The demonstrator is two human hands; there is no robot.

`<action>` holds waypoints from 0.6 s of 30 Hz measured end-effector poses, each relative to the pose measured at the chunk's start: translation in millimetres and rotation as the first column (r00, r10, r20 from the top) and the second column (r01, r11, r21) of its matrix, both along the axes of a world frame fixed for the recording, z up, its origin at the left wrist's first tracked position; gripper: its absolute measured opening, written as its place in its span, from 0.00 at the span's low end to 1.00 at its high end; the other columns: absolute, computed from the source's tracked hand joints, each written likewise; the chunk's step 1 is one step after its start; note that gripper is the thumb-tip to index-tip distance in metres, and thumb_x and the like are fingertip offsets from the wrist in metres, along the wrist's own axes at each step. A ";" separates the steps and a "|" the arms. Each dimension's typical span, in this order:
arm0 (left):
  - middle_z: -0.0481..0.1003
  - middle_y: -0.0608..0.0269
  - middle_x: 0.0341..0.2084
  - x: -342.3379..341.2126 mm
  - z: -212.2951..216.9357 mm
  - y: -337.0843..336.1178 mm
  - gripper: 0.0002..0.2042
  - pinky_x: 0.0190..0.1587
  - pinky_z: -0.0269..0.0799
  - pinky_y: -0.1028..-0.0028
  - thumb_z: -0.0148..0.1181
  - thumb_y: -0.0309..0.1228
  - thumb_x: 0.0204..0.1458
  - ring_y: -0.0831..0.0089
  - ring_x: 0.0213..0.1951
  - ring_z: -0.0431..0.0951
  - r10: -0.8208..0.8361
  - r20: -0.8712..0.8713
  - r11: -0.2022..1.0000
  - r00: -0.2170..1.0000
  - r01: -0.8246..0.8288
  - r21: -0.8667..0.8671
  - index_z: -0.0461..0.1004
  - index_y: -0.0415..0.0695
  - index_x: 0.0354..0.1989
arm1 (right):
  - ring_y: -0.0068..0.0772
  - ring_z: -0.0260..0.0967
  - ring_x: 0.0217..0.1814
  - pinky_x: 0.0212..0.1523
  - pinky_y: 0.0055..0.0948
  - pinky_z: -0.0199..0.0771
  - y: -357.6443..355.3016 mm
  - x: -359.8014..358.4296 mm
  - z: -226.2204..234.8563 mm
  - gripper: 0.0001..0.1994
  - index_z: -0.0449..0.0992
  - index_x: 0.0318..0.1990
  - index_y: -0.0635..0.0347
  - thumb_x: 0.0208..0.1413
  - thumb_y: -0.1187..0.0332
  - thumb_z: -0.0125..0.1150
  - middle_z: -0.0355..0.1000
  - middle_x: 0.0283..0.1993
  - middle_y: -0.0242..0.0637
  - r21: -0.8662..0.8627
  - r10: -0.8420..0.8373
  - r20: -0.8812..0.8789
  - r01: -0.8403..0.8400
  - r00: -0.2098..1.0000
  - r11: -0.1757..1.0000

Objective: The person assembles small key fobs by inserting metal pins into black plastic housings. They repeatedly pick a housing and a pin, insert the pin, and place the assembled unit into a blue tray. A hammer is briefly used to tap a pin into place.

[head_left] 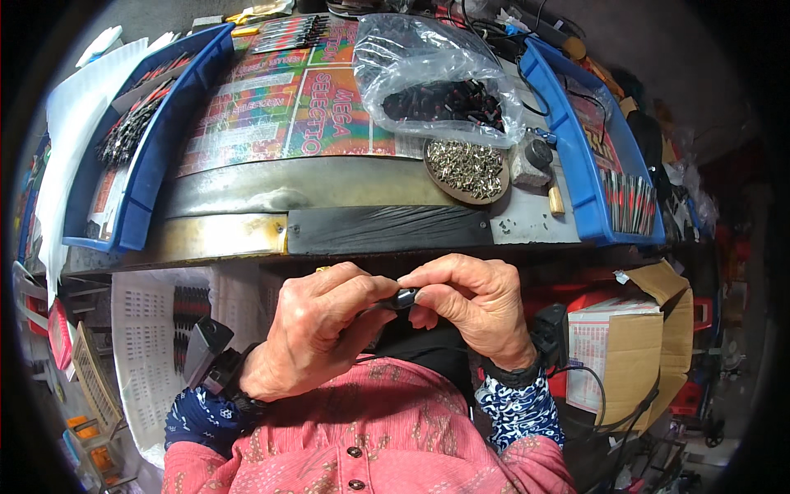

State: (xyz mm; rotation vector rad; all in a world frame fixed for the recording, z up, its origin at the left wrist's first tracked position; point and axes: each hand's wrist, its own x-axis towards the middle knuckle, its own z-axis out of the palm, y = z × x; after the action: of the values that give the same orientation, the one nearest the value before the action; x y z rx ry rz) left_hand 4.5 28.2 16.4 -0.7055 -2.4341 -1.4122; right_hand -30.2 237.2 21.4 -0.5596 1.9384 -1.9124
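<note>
Both my hands meet just in front of the workbench edge, over my lap. My left hand [317, 329] is closed, with thumb and fingertips pinched on a small glossy black piece [403, 298]. From the other side, my right hand [477, 303] grips the same piece between thumb and index finger. Its far end shows between the two sets of fingertips; the rest is hidden by my left fingers, so its exact kind cannot be made out. Nearest to the hands on the bench is a black strip [387, 229] along the front edge.
A round dish of small metal parts [467, 171] sits before a clear plastic bag [428, 74] of black pieces. Blue trays [136, 193] [588, 198] with slim red-and-black items flank the bench. Below are a white basket [144, 329] at left and an open cardboard box [650, 346] at right.
</note>
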 end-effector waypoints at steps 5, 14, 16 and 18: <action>0.77 0.60 0.26 0.5 -2.7 -3.3 0.12 0.27 0.72 0.74 0.70 0.21 0.43 0.70 0.25 0.78 0.002 0.019 1.000 1.000 -0.002 -0.005 0.78 0.41 0.38 | 0.18 0.75 0.34 0.34 0.19 0.78 1.4 1.4 -2.2 0.11 0.77 0.47 0.68 0.58 0.77 0.63 0.77 0.36 0.34 0.026 0.059 -0.127 -0.056 0.990 0.998; 0.78 0.61 0.26 0.8 -2.6 -1.9 0.13 0.23 0.71 0.76 0.72 0.23 0.41 0.73 0.22 0.77 0.028 -0.061 1.000 0.998 -0.028 -0.009 0.79 0.42 0.38 | 0.30 0.80 0.33 0.35 0.25 0.80 -2.5 3.6 1.9 0.10 0.76 0.43 0.68 0.54 0.76 0.65 0.78 0.38 0.43 0.212 0.071 -0.525 0.050 0.848 0.976; 0.78 0.62 0.25 1.6 -3.7 -1.6 0.13 0.23 0.70 0.76 0.71 0.22 0.40 0.74 0.22 0.76 0.037 -0.072 0.999 0.997 -0.038 -0.011 0.79 0.42 0.37 | 0.31 0.80 0.31 0.33 0.26 0.79 -3.7 5.5 0.5 0.09 0.76 0.42 0.66 0.54 0.75 0.65 0.78 0.38 0.42 0.245 0.076 -0.577 0.084 0.813 0.966; 0.78 0.62 0.25 1.3 -4.8 -0.7 0.13 0.22 0.70 0.77 0.71 0.22 0.40 0.75 0.21 0.76 0.047 -0.093 0.999 0.995 -0.049 -0.013 0.79 0.42 0.37 | 0.31 0.79 0.31 0.33 0.26 0.79 -4.1 5.0 -1.4 0.10 0.76 0.42 0.66 0.54 0.74 0.65 0.79 0.37 0.42 0.212 0.059 -0.575 0.078 0.816 0.974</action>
State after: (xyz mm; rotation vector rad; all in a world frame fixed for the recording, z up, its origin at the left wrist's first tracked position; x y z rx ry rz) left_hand 5.7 27.6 11.6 -0.6951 -2.3765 -1.3144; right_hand -25.1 233.2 19.9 -1.1717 2.4840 -1.6004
